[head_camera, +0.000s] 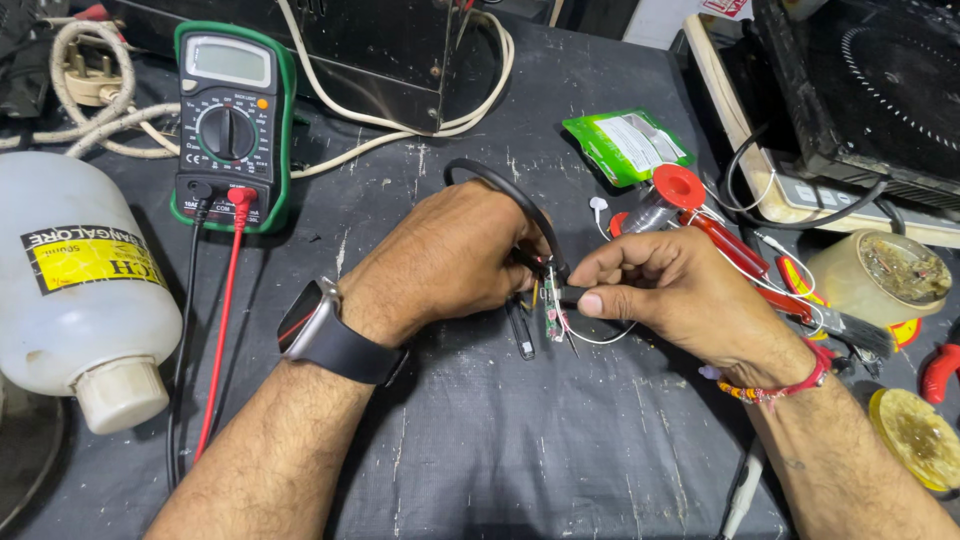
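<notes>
Head view: both hands' grip, left hand (445, 260) and right hand (668, 285), pinches a small upright circuit board (552, 318)

Head-worn view, close, down onto workbench (480, 440)

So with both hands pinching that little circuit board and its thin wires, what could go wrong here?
1. The thin white wires at the small circuit board could tear off if the left hand and right hand pull apart.
2. The black cable loops over the left hand and may snag.
3. Red-handled tools crowd the right wrist and could get knocked.
</notes>
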